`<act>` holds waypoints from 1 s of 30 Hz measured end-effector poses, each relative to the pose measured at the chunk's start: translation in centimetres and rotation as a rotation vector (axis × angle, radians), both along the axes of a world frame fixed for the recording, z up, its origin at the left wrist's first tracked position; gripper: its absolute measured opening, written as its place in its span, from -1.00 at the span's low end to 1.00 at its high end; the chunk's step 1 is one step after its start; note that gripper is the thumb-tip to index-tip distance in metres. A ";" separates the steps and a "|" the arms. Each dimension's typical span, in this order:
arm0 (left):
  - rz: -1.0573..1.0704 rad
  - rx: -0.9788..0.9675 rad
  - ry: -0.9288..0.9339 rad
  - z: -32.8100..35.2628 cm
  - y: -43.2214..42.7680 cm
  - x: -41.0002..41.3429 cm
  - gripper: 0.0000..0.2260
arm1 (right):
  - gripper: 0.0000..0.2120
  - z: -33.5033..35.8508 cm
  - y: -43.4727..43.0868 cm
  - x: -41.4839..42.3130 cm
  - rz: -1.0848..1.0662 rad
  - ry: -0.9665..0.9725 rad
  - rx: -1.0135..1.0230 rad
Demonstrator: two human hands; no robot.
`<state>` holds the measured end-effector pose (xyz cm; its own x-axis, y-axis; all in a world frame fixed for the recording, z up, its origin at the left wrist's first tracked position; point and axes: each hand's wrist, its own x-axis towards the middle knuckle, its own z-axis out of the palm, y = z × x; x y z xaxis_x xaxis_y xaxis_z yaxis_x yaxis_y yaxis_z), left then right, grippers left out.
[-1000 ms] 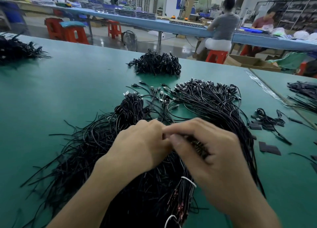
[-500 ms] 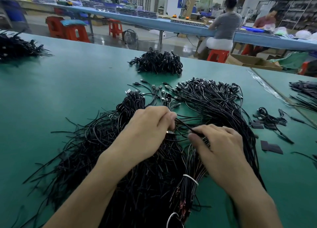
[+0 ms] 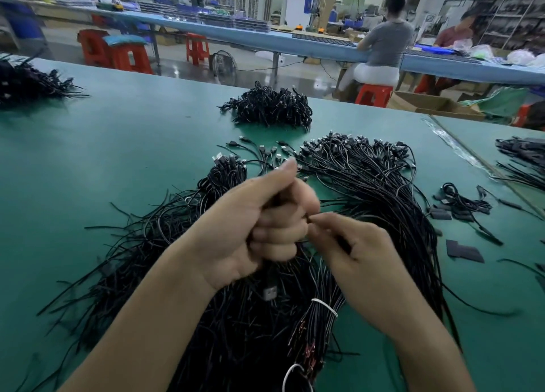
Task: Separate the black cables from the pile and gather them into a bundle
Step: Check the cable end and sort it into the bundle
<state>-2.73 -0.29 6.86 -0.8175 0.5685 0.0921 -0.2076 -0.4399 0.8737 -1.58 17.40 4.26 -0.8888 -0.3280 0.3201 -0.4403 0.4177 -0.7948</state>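
Observation:
A big loose pile of black cables [image 3: 377, 185] with USB plugs spreads over the green table [image 3: 118, 161] in front of me. My left hand [image 3: 259, 223] is raised above the pile, fingers curled round a small bundle of black cables whose plug end [image 3: 269, 293] hangs below the palm. My right hand [image 3: 359, 262] is just right of it, fingertips pinching a thin black cable against the left hand's fingers. Under the right wrist lies a cable bundle tied with a white band [image 3: 324, 306].
A finished heap of coiled cables [image 3: 271, 107] sits farther back, another heap [image 3: 26, 82] at the far left. Short cables and black flat pieces [image 3: 463, 250] lie to the right. More cables [image 3: 522, 161] rest on the neighbouring table. Two people sit at a blue bench behind.
My left hand has lifted off the pile and turned palm-inward, closing round a few cables. My right hand has moved up to it with a pinched cable.

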 end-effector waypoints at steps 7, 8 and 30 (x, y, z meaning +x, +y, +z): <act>0.430 0.016 0.019 -2.1 0.9 -1.0 -0.63 | -0.75 -0.1 -0.7 1.0 0.032 -0.034 0.387; 0.510 -0.075 0.101 -2.3 1.1 -1.0 -0.65 | -0.72 0.2 -0.7 1.2 0.041 -0.028 0.379; 0.330 0.161 0.073 -0.3 0.8 -0.1 -0.60 | -0.85 0.6 -1.4 1.6 0.013 -0.044 0.157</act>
